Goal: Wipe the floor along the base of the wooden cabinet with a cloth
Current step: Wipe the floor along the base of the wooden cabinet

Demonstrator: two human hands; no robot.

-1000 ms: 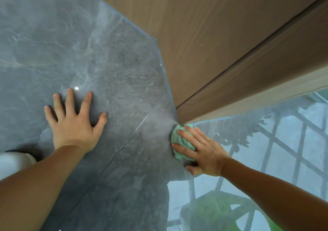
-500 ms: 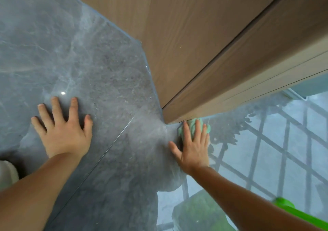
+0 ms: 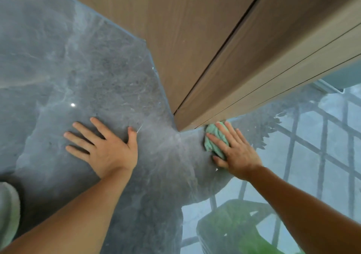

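At the far left edge a pale round thing (image 3: 7, 210) pokes into view; I cannot tell what it is.

Next comes the left hand (image 3: 105, 148). It lies flat on the grey floor (image 3: 58, 58) with its fingers (image 3: 82, 130) spread apart and nothing under them. It looks like a prop: the person is bent low, and this hand seems to take the weight so the other one is free to work.

In the middle, the corner of the cabinet (image 3: 195, 39) comes down to the floor. A dusty smear shows on the floor just in front of that corner, so that part may need a wipe too.

To the right of the corner is the cloth (image 3: 214, 138). It is green and bunched up, and it sits on the floor right at the foot of the cabinet, touching it. The right hand (image 3: 236, 152) presses down on it with its fingers (image 3: 232, 134) laid flat and a little apart, not curled around it. A flat hand pushes the cloth hard on the floor and lets it slide close along the wood.

Further right the floor is shiny and shows a window grid and a leafy plant in it. I think the wipe will go that way, along the base.
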